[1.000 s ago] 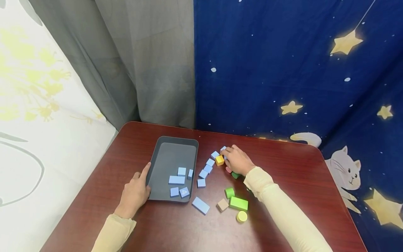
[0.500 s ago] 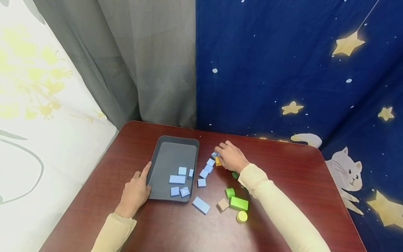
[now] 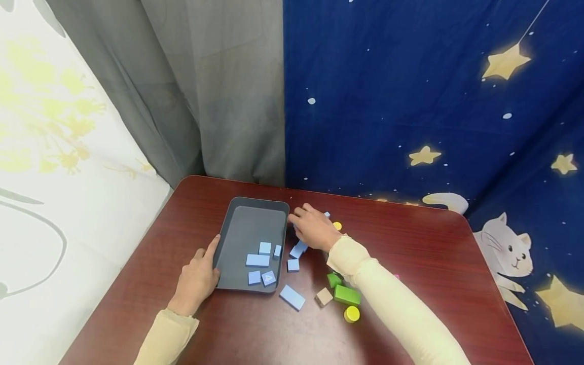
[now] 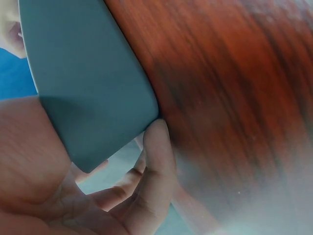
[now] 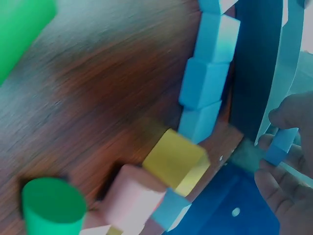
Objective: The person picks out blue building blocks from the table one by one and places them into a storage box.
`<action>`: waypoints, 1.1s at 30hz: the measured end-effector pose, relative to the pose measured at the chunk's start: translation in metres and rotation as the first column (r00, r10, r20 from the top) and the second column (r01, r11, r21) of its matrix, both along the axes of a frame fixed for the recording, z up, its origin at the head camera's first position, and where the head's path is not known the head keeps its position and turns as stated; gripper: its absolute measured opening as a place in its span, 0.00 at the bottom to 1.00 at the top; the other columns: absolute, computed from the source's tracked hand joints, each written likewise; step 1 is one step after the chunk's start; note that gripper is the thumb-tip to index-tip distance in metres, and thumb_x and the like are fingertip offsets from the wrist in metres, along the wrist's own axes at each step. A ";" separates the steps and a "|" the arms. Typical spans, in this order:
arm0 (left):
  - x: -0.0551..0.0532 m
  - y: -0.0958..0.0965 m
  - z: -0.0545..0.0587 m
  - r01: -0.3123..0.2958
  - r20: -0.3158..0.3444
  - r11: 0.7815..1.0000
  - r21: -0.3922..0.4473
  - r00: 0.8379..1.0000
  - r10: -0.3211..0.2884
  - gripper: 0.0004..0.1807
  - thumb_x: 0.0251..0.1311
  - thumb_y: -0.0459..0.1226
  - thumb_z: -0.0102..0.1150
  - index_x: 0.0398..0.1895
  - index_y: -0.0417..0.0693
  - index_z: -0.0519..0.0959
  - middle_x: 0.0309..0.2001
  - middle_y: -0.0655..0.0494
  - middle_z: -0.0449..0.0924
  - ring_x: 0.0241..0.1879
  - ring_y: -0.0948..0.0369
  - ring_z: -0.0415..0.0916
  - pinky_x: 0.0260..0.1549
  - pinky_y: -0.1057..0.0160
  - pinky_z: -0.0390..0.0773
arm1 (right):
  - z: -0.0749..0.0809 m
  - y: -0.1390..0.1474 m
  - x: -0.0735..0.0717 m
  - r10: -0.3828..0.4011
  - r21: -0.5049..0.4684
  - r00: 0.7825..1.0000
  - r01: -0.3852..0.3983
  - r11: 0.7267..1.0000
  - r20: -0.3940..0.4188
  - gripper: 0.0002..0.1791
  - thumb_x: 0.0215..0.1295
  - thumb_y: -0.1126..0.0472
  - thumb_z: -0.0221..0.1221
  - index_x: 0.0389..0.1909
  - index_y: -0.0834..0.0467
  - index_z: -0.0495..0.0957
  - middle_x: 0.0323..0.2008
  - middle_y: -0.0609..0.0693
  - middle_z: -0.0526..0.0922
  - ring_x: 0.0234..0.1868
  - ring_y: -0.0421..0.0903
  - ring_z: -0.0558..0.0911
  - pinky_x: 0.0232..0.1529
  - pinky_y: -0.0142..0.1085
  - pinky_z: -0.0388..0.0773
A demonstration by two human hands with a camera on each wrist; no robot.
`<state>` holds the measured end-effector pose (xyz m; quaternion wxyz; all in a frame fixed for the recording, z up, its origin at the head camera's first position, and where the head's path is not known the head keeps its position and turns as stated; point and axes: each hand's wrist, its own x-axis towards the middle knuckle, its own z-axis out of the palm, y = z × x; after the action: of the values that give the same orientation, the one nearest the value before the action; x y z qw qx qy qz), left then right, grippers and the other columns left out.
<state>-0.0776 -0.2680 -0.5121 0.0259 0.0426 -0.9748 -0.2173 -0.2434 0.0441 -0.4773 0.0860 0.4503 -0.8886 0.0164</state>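
In the head view my left hand (image 3: 196, 279) grips the near-left corner of a dark grey tray (image 3: 255, 220), its index finger along the side. The left wrist view shows a fingertip against the lower edge of the tray wall (image 4: 93, 83). Above the tray's right rim, my right hand (image 3: 315, 230) pinches a small blue block (image 5: 279, 147) between thumb and fingers; in the head view the hand hides most of it. Several blue blocks (image 3: 257, 260) lie in the tray's near half. Beside its right wall, a row of blue blocks (image 5: 204, 82) sits partly under my right hand.
A long blue block (image 3: 292, 297), a wooden cube (image 3: 324, 297), a green block (image 3: 347, 295) and a yellow cylinder (image 3: 352, 314) lie nearer me. A yellow block (image 5: 176, 159), a pink cylinder (image 5: 132, 196) and a green cylinder (image 5: 54, 205) show in the right wrist view.
My right hand has moved left from the far blocks to the tray's right rim, with a blue block now in its fingers. The left hand and the tray stay put.
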 end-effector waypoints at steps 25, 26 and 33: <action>0.000 0.001 0.001 -0.008 0.000 1.000 0.005 1.000 0.008 0.48 0.62 0.25 0.63 0.87 0.47 0.59 0.57 0.26 0.77 0.18 0.49 0.70 0.22 0.46 0.79 | -0.015 -0.059 0.026 0.065 0.185 0.997 -0.069 0.980 0.028 0.18 0.83 0.55 0.61 0.69 0.49 0.84 0.61 0.50 0.86 0.57 0.48 0.80 0.62 0.35 0.79; 0.000 0.001 0.001 -0.007 -0.001 1.000 0.005 1.000 0.007 0.48 0.62 0.25 0.63 0.87 0.47 0.59 0.57 0.26 0.77 0.18 0.49 0.70 0.22 0.45 0.79 | -0.016 -0.060 0.026 0.053 0.176 0.998 -0.059 0.983 0.042 0.18 0.83 0.56 0.60 0.69 0.49 0.84 0.62 0.50 0.86 0.58 0.48 0.80 0.62 0.35 0.79; 0.000 0.000 0.000 -0.009 0.008 1.000 0.003 1.000 0.009 0.48 0.62 0.25 0.63 0.87 0.47 0.58 0.57 0.26 0.77 0.19 0.49 0.71 0.23 0.46 0.79 | -0.020 -0.062 0.025 -0.013 0.126 0.993 -0.002 0.992 0.119 0.18 0.85 0.57 0.57 0.69 0.50 0.84 0.64 0.52 0.84 0.59 0.49 0.79 0.62 0.36 0.79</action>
<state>-0.0781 -0.2675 -0.5121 0.0229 0.0478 -0.9744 -0.2185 -0.2184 -0.0178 -0.4975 0.0041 0.4504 -0.8927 -0.0127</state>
